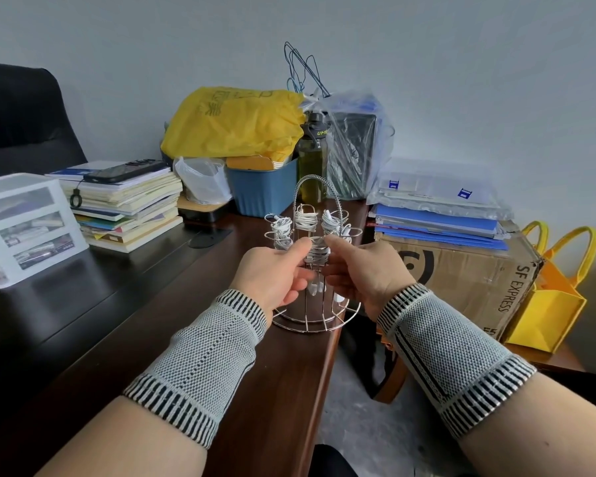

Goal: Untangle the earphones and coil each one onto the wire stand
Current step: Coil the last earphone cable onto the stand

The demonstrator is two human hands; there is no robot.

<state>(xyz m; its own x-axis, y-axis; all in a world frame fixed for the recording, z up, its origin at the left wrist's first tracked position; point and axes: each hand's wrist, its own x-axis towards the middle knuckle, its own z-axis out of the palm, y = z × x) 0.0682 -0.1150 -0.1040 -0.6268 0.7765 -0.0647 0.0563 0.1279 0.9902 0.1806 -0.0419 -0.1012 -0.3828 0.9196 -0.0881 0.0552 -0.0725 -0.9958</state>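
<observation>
A chrome wire stand (310, 323) with an arched handle stands at the right edge of the dark desk. White earphones are coiled on its back arms: one at the left (280, 230), one in the middle (305, 218), one at the right (331, 220). Another white earphone coil (316, 253) sits on the front arm, its earbuds hanging below. My left hand (272, 275) pinches this front coil from the left with thumb and curled fingers. From the right, my right hand (362, 270) pinches the same coil. Both wrists wear grey knit cuffs.
Behind the stand are a blue bin (262, 191), a yellow bag (234, 122), a green bottle (312, 160) and plastic bags. Stacked books with a phone (124, 172) and a white drawer unit (25, 228) lie left. A cardboard box (461, 273) with folders stands right, off the desk edge.
</observation>
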